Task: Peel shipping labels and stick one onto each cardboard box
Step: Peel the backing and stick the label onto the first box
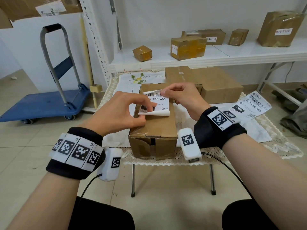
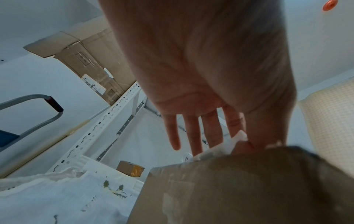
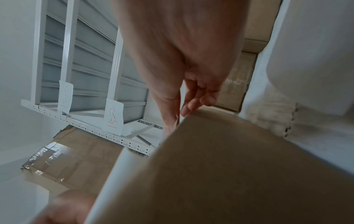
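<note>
Hands meet over a long cardboard box point(image 1: 155, 130) that stands on a small table point(image 1: 207, 152) draped with a lace-edged cloth. A shipping label point(image 1: 160, 103) printed with a barcode and "06B-A05" lies across the top of that box, under both hands. The left hand point(image 1: 123, 112) pinches the label's near left corner between thumb and forefinger, and that corner curls up off the cardboard, showing its white underside. The left wrist view shows the other left fingers point(image 2: 193, 133) extended and slightly spread above the box edge. The right hand point(image 1: 181, 97) pinches the label's far right corner between thumb and forefinger, its remaining fingers loosely curled.

Just beyond the right hand sits a larger cardboard box point(image 1: 216, 83) on the same table. To the right of the right wrist, a second shipping label point(image 1: 252, 105) lies flat on the cloth, reading "060-06B-A05". Beyond both hands, a white shelf point(image 1: 249, 52) carries several taped parcels point(image 1: 187, 47). Off to the left of the left hand, a blue platform trolley point(image 1: 41, 105) stands on the tiled floor.
</note>
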The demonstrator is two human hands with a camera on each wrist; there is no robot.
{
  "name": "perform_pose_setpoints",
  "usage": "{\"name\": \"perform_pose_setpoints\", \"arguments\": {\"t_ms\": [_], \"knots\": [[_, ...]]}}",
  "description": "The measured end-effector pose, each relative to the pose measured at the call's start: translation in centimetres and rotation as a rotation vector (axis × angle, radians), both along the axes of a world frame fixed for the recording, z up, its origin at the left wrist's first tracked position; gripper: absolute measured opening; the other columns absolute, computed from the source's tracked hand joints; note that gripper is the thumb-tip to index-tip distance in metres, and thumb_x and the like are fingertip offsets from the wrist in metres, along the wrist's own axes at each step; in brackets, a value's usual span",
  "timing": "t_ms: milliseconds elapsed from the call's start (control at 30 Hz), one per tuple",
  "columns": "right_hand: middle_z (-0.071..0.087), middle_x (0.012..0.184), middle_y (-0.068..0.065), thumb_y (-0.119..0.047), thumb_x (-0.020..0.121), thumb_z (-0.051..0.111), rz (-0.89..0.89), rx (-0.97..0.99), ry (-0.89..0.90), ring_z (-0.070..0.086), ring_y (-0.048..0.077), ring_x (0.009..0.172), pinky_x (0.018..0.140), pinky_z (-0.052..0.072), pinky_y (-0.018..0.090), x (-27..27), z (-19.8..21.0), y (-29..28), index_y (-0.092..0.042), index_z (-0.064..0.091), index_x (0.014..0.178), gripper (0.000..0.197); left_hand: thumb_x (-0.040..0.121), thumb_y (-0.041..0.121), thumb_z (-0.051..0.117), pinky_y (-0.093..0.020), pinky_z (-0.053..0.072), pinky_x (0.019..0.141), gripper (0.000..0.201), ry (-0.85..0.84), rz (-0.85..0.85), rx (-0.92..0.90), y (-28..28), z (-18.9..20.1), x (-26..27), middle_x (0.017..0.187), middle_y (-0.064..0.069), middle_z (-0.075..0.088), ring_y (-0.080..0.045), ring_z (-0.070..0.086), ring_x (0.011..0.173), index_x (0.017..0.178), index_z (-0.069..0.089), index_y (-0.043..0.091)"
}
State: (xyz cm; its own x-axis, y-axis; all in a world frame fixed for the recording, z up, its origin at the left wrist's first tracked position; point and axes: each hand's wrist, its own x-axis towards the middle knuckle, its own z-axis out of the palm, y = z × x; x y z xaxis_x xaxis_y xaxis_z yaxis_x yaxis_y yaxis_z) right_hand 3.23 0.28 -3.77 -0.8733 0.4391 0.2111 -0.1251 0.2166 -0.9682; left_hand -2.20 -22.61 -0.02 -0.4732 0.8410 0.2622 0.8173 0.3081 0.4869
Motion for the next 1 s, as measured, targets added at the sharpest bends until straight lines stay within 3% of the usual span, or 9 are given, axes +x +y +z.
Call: {"name": "perform_pose_setpoints", "arguments": {"t_ms": [400,567,1000], "knots": [[0.073,0.082,-0.001,-0.002,0.089,0.073,-0.007,0.003,-0.033,0.062,-0.011,0.06,0.056,0.043,0.005,-0.26,-0.4,0.26,0.007,0.075,0.099,0.013,0.081,0.007,0.075,-0.013,0.041,0.1,0.025,-0.026,0.001,0.007,0.02,-0.28,-0.47,0.116,0.019,0.074,0.01,0.058,0.119,0.092,0.072,0.029],[0.074,0.08,-0.003,-0.004,0.088,0.075,-0.021,0.011,-0.029,0.061,-0.011,0.061,0.055,0.043,0.006,-0.46,-0.64,0.28,0.004,0.076,0.095,0.011,0.082,0.009,0.074,-0.004,0.039,0.095,0.023,-0.005,0.003,0.009,0.12,-0.41,-0.67,0.115,0.02,0.074,0.024,0.052,0.112,0.093,0.072,0.028],[0.075,0.08,-0.003,-0.008,0.086,0.078,-0.038,0.048,-0.045,0.062,-0.005,0.066,0.054,0.043,0.007,-0.77,-0.95,0.15,-0.006,0.078,0.087,0.002,0.082,0.01,0.075,-0.005,0.038,0.095,0.019,0.017,0.002,-0.003,0.09,-0.51,-0.93,0.113,0.023,0.074,0.021,0.054,0.114,0.091,0.072,0.025]]}}
